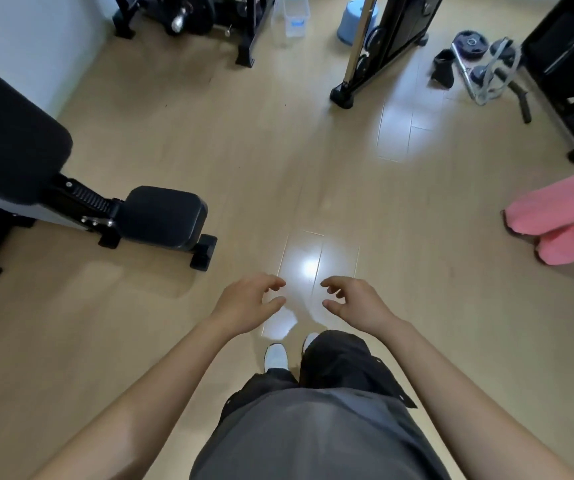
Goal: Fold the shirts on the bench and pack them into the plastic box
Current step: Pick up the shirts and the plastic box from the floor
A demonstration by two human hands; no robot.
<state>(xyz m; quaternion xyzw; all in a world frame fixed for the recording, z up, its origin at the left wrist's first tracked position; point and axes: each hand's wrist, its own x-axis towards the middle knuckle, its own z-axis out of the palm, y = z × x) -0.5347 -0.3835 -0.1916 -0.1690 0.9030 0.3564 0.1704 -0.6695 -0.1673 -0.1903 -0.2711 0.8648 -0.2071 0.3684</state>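
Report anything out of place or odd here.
Gym gear lies scattered on the floor at far right: weight plate, bar, black strap. The visible bench bears no shirts; left hand and right hand hold nothing.

Soft indoor light, glare on the floor [308, 268], edges warped.

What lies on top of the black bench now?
Nothing lies on the visible pads of the bench; both look bare. Its far end runs out of the picture.
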